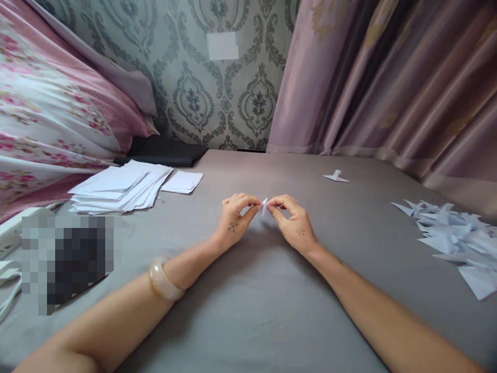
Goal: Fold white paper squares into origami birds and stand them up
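Between my two hands is a small folded piece of white paper, its tip pointing upward. The thumb and fingers of my left hand pinch its left side. From the right, my right hand pinches the other side the same way. The fingertips cover part of the paper, so its full shape is hidden. Both hands are held over the grey sheet. Beyond them to the right lies a folded paper figure with flat wings and an upright part.
A pile of folded white paper figures lies far right. On the left are a stack of paper sheets, smaller paper squares, a black folded item, a white power strip and a blurred-out dark object. Curtains hang at the right.
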Motion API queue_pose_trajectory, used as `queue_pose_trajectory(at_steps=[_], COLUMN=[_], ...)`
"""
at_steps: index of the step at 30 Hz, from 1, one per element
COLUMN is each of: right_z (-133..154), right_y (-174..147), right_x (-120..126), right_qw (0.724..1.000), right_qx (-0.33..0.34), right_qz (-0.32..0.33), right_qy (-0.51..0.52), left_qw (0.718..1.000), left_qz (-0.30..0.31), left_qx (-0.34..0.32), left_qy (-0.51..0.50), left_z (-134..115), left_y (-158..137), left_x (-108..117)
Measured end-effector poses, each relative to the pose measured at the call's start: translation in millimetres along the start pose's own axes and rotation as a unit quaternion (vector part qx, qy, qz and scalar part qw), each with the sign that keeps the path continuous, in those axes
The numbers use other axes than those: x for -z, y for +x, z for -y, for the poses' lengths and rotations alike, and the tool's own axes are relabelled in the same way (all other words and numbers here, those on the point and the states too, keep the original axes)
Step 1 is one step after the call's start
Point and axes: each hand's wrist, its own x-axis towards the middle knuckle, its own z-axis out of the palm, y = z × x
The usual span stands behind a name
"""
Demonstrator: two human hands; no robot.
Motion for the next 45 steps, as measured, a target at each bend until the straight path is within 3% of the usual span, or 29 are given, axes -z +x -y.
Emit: queue_pose_trajectory(at_steps=[5,13,31,39,45], right_z=[5,11,19,18,18], right_y=[-1,-3,-2,-3,-1], right_x=[2,3,4,3,5], right_qw=[0.999,0.996,0.991,0.984,0.984], right_qx=[0.024,0.072,0.107,0.135,0.14], right_qz=[0.006,0.021,0.006,0.021,0.017], right_qy=[-0.027,-0.044,-0.082,-0.116,-0.11], left_qw=[0.995,0.99,0.99,0.997,0.998], left_qz=[0.02,0.024,-0.026,-0.023,-0.02], left_qx=[-0.045,-0.074,-0.091,-0.04,-0.049], left_qy=[0.09,0.119,0.101,0.059,0.04], left_z=[-3,-8,-13,-12,-9], left_y=[-1,-4,-4,-3,-2], left_x=[1,2,2,3,4])
